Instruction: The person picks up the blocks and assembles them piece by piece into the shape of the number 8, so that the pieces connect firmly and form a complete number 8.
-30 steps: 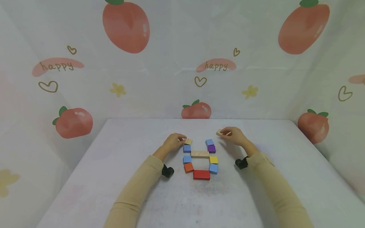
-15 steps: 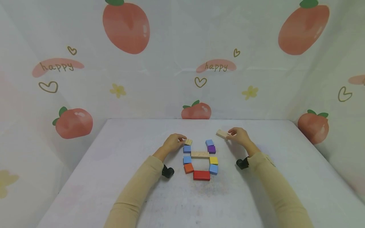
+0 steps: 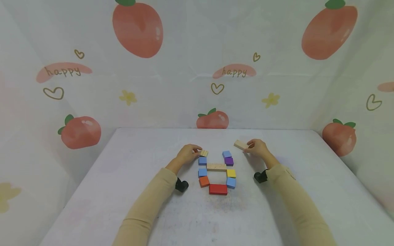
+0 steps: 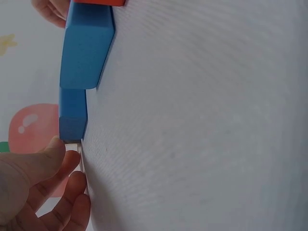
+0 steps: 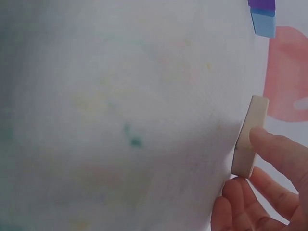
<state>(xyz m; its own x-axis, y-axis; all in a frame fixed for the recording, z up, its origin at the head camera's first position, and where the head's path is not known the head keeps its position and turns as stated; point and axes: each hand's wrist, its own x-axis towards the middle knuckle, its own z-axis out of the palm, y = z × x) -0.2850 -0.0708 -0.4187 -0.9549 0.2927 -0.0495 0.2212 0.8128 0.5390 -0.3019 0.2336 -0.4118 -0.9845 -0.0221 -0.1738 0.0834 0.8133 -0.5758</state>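
My right hand pinches the near end of a plain wooden block, thumb on one face. This oblong block lies slanted beyond the right column; whether it touches the table cannot be told. The left hand is beside a small striped wooden block, its fingertips at the block's left side; contact is partly hidden. Below that block run blue blocks and an orange block. Opposite stand a blue block, a purple block and a yellow block.
A long wooden block bridges the two columns. A red block lies at the near end, with another blue block to its upper right. The white table meets a fruit-printed cloth behind.
My right hand has slid right and toward me along the wooden block, so more of the block shows. The left hand and the arranged blocks have stayed put.
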